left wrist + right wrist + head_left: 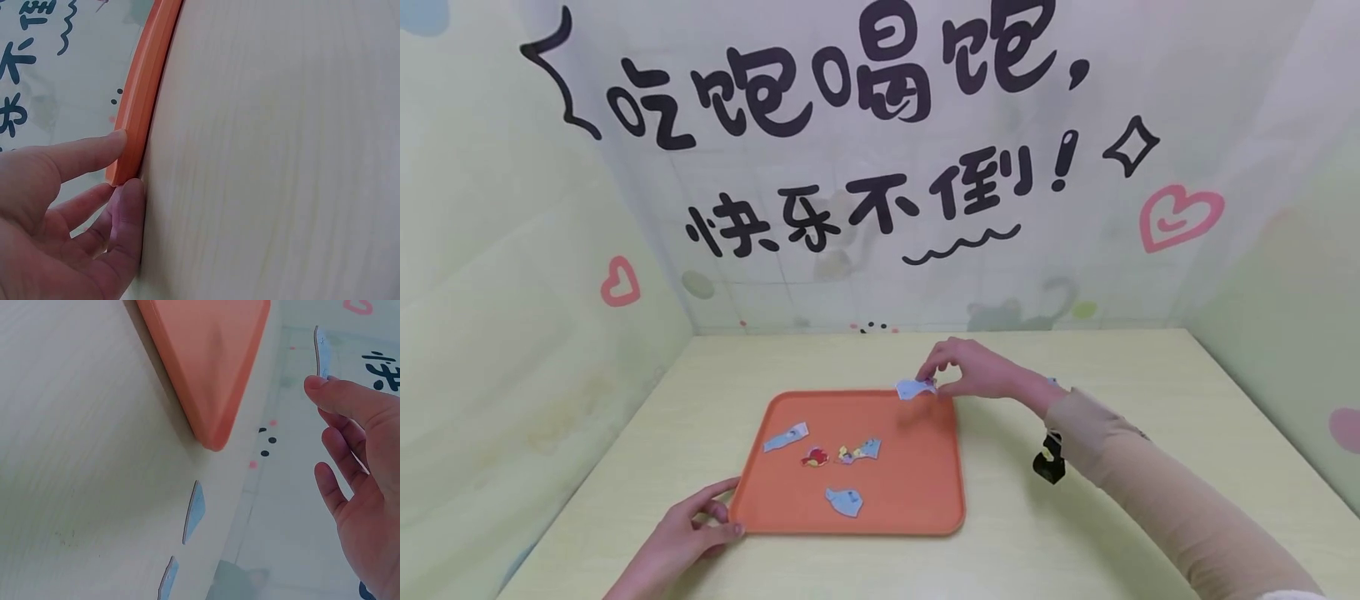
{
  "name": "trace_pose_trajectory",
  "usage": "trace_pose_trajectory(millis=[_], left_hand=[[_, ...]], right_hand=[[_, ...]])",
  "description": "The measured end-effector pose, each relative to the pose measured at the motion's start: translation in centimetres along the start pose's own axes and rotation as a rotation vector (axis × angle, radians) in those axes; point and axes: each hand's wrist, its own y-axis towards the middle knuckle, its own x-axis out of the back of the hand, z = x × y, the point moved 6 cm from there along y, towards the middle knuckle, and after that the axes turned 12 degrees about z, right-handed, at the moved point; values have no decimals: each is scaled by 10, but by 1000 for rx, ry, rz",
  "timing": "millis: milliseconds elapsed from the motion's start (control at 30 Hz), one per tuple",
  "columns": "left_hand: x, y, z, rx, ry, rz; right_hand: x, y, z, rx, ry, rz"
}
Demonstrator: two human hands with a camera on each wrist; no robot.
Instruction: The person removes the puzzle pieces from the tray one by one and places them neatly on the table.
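An orange tray [910, 500] lies on the table with several light-blue and coloured puzzle pieces, among them a red one [815, 457] and a blue one [846, 502]. My left hand [688, 523] holds the tray's near left corner, thumb on the near side and fingers along the left. Over the tray's far right corner, my right hand [973, 368] pinches a pale blue puzzle piece [914, 389] between thumb and forefinger. In the right wrist view that piece [322, 353] stands edge-on above the thumb, with the other fingers loosely bent.
Two more blue pieces, one nearer the tray [195, 512] and one farther off [167, 580], lie on the table past the tray's corner in the right wrist view. A black object [1049, 458] shows under the right forearm. Printed cloth walls [880, 283] enclose the table.
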Motion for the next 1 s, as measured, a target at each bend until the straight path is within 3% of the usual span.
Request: trace_pose_trajectory(millis=[600, 1000], left_hand=[[3, 0, 2, -26, 68, -2], [4, 2, 2, -35, 69, 12]], right_hand=[[33, -39, -35, -76, 57, -149], [46, -66, -56, -150, 22, -229]])
